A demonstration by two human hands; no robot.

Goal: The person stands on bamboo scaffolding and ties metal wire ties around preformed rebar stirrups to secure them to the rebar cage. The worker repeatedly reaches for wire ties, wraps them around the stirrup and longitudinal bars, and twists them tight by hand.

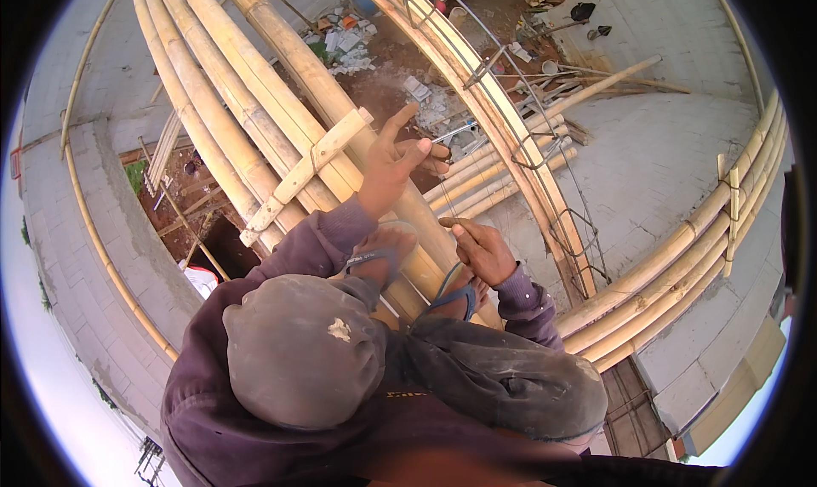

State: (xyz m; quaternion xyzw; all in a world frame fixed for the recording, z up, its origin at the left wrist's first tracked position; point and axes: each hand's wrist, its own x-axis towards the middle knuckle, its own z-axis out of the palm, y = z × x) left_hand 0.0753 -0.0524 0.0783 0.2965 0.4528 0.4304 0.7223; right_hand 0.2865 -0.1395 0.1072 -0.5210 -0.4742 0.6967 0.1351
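My left hand (393, 165) is raised over the bamboo poles (255, 104), its index finger stretched out. A thin shiny rod (456, 132) with a pale bluish end sticks out from between its thumb and other fingers. Lower and to the right, my right hand (485, 253) is closed, thumb against the fingers; what it pinches is too small to make out. A faint thin line, perhaps wire, runs between the hands. Beside my left wrist, a short split-bamboo crosspiece (311, 168) lies across the poles. My sandalled feet (451, 296) rest on the poles between my knees.
To the right stands a long timber form (502, 121) with bent steel bars (545, 159). Another bundle of bamboo (681, 253) curves along the right. Rubble (347, 43) lies on the ground far below, and a dark pit (230, 240) opens at the left. Grey block walls (102, 232) surround it.
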